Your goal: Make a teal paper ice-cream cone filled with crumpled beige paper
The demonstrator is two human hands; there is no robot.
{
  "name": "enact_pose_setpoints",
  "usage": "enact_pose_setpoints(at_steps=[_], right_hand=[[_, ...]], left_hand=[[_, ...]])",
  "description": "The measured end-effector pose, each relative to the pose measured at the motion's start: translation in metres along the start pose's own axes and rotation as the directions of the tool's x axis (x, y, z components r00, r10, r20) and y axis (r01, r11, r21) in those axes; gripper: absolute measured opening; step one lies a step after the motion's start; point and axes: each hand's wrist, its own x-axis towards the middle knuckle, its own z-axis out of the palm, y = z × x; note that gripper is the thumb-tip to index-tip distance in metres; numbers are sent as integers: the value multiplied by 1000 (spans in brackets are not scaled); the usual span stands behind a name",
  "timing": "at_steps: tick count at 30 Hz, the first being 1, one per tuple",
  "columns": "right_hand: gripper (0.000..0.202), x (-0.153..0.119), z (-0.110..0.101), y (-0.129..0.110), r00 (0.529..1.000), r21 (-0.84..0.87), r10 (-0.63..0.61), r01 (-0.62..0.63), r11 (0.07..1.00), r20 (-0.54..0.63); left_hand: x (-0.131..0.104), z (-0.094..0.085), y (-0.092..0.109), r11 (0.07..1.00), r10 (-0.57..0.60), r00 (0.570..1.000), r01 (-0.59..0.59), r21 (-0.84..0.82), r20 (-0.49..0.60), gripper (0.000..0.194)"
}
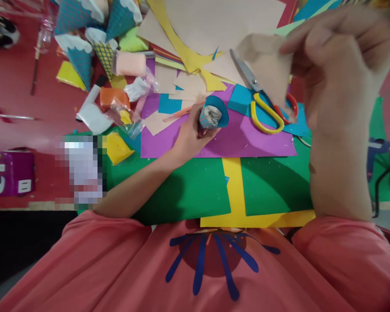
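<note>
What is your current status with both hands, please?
Left hand around blue cone, crumpled paper inside. Right hand pinching pale piece. Scissors partly hidden behind it.

From the centre of view, a phone [87, 168], its screen blurred, lies at 9 o'clock, with a yellow pack [118, 148] just beside it at 2 o'clock. Farther out at 9 o'clock is a purple box [13, 173]. 4 cones [105, 53] lie between 10 and 11 o'clock. A glue gun [373, 161] is at 3 o'clock.

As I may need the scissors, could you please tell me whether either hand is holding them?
No, the scissors lie on coloured paper, while the left hand holds a blue cone and the right hand beige paper.
</note>
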Motion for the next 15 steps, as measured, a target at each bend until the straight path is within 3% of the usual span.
enact_pose_setpoints(at_steps=[5, 8, 11, 15], right_hand=[[18, -5, 53, -18, 984, 221, -72, 34, 975, 163], [12, -3, 63, -20, 972, 377, -186, 120, 918, 146], [12, 0, 59, -17, 966, 139, -248, 236, 962, 76], [31, 3, 57, -13, 964, -238, -199, 238, 942, 176]], left_hand=[[-1, -5, 2, 999, -41, 998, 40, 20, 39, 46], [-5, -8, 0, 996, -91, 995, 92, -10, 51, 46], [-8, -7, -6, 995, -103, 993, 103, 4, 56, 51], [-6, 1, -15, 988, -149, 986, 145, 55, 76, 54]])
